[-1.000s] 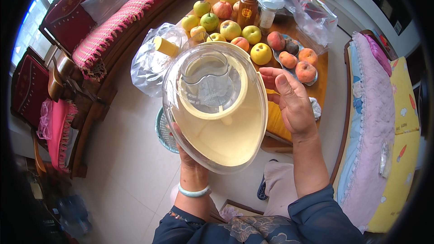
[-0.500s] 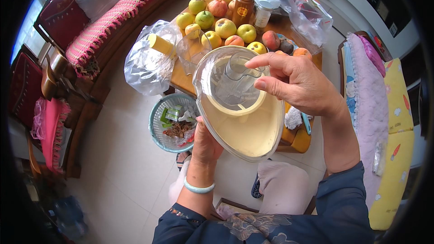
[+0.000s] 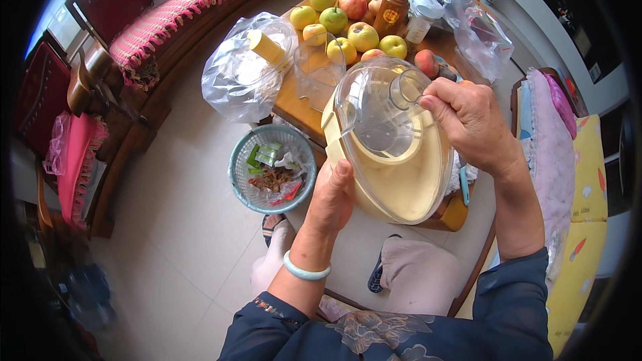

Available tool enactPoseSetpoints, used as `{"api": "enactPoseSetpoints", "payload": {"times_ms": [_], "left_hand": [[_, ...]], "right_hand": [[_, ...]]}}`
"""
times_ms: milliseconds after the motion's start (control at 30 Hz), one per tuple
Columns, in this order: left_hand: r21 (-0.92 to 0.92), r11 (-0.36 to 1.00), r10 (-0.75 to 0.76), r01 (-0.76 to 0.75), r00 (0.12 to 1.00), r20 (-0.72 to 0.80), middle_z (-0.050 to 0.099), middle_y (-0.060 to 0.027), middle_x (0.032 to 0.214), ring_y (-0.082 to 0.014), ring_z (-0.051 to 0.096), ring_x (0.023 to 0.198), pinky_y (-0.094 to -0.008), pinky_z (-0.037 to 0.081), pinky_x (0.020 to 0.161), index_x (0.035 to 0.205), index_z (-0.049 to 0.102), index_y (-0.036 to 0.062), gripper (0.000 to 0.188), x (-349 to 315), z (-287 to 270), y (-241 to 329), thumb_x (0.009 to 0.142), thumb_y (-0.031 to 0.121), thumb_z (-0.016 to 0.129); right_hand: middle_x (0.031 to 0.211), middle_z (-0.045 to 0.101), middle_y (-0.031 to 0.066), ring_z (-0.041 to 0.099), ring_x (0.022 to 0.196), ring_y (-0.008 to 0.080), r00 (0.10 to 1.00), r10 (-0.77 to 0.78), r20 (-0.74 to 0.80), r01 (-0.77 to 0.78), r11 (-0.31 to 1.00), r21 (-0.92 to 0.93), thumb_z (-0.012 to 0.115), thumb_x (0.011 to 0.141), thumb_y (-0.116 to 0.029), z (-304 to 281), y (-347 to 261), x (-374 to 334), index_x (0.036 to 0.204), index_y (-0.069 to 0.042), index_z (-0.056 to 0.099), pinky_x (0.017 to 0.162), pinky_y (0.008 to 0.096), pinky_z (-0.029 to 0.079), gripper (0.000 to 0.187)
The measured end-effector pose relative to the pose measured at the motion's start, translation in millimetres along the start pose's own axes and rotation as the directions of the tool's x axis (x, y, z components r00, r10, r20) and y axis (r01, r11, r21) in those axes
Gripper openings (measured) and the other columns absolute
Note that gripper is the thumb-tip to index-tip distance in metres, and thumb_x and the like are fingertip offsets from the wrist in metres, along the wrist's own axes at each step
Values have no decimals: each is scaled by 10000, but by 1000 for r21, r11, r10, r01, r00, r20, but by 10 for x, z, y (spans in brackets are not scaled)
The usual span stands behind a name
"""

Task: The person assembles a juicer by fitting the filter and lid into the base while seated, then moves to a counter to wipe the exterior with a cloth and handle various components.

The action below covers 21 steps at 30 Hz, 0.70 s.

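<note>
A cream oval container (image 3: 403,184) is held up in front of me, tilted. Over it lies a clear plastic lid (image 3: 358,93) with a short round tube (image 3: 408,87) standing out of it; beneath the lid a cream ring shows. My left hand (image 3: 332,194) grips the container's near left side, thumb up along the wall, its other fingers mostly hidden behind. With thumb and bent fingers, my right hand (image 3: 469,120) pinches the rim of the clear tube. Whether the lid sits flush on the container I cannot tell.
Several apples and peaches (image 3: 362,37), a brown bottle (image 3: 391,13) and plastic bags (image 3: 478,37) crowd the wooden table (image 3: 301,101). A bag with a yellow cylinder (image 3: 266,47) lies at its left. Below stands a blue waste basket (image 3: 235,172). Sofas (image 3: 180,23) flank the left.
The container has shifted right and tipped, showing more of its left wall. My right hand has closed from loosely spread fingers onto the tube, and the lid is turned or tilted.
</note>
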State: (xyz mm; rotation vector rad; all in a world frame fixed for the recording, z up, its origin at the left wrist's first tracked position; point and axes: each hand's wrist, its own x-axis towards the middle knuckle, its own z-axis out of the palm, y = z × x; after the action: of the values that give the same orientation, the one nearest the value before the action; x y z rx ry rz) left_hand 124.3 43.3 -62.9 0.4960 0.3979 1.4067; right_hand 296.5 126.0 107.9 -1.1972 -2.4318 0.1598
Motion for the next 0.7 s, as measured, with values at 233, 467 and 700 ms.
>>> {"api": "enactPoseSetpoints", "payload": {"times_ms": [233,467,700], "left_hand": [[32,999,11,-10,1000,-4,535,-102,1355,-211,507,1243,-378,390,1064,1393,408,-3,780,13,44,46,877,537,632],[11,1000,-25,24,999,29,451,-135,1407,-225,426,1301,-356,325,1094,1433,301,-43,940,45,41,65,827,565,683],[24,1000,6,-6,1000,2,455,-129,1404,-223,428,1299,-351,327,1091,1430,306,-39,997,28,88,112,776,589,722]], "right_hand": [[607,585,132,608,575,305,1000,20,6,-20,1000,7,628,900,-164,56,-14,21,765,-58,592,520,388,445,175],[650,616,132,633,612,309,998,-60,-14,59,996,-73,636,892,-165,86,-36,38,787,-67,595,532,392,463,149],[634,598,120,629,607,306,991,-133,-24,127,975,-180,637,886,-160,129,-51,53,757,-73,557,526,397,461,175]]}}
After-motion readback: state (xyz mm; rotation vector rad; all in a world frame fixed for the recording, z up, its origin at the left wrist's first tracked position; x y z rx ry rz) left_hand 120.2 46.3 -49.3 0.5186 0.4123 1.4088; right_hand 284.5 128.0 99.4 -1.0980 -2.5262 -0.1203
